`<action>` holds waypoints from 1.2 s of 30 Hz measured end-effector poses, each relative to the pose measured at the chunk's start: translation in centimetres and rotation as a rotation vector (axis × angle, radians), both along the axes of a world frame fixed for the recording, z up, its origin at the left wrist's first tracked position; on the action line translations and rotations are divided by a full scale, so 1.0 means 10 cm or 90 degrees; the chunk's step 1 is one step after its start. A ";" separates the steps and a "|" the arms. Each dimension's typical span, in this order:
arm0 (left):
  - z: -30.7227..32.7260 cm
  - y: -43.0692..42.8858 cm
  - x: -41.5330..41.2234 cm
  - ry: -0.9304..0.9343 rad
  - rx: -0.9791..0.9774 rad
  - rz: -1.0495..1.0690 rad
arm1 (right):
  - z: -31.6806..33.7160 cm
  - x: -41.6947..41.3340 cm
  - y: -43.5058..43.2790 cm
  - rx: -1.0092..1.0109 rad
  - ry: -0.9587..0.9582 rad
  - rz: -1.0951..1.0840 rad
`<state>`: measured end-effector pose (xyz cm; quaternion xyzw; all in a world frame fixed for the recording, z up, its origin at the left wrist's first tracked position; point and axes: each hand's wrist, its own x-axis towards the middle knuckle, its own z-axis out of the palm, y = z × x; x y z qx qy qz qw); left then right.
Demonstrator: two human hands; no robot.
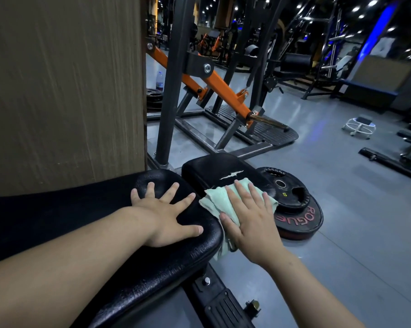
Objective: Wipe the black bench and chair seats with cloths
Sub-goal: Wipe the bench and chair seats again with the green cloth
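Bare forearms reach in from the near edge, and both hands are spread flat. His or her left hand (169, 214) lies palm-down with splayed fingers on the long black padded vinyl bench (152, 263), holding nothing. Just beside it, the right hand (249, 221) presses open on a pale green folded terry cloth (215, 201), pinning it rather than gripping it, at the gap where the bench ends and the smaller black vinyl seat pad (214, 166) begins.

That cloth is held by pressure alone, and part of it hangs down into the gap; a quick sweep could, I think, let it slip through to the grey floor (341, 209). A white tear shows in the seat pad's cover right by the fingertips, and rubbing across it may snag the cloth or widen the split. Stacked black round weight plates (299, 214) lie on the floor just beyond the right hand, close enough to knock knuckles.

One container shows: a clear plastic bottle (160, 81) far back by the orange-and-black steel machine frame (214, 84); its contents I cannot make out.
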<state>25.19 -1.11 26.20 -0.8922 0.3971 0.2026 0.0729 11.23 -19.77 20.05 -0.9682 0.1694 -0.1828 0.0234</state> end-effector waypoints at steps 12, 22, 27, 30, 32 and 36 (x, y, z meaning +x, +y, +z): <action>-0.05 0.01 0.01 -0.017 -0.008 -0.014 | 0.09 0.07 -0.79 0.130 -0.103 0.057; -0.01 0.01 0.00 -0.001 -0.007 0.000 | 0.17 0.00 -0.45 0.151 0.010 -0.089; 0.01 0.01 -0.01 0.005 -0.005 0.000 | 0.32 -0.06 -0.09 0.132 0.137 -0.077; 0.01 0.01 -0.01 0.008 -0.003 0.000 | 0.46 0.03 0.14 0.154 0.063 -0.197; 0.00 0.01 -0.01 0.005 -0.001 -0.003 | 0.52 0.17 0.21 0.254 -0.075 -0.276; -0.01 0.00 0.00 0.000 -0.001 -0.004 | 0.40 0.47 0.29 0.288 -0.033 -0.424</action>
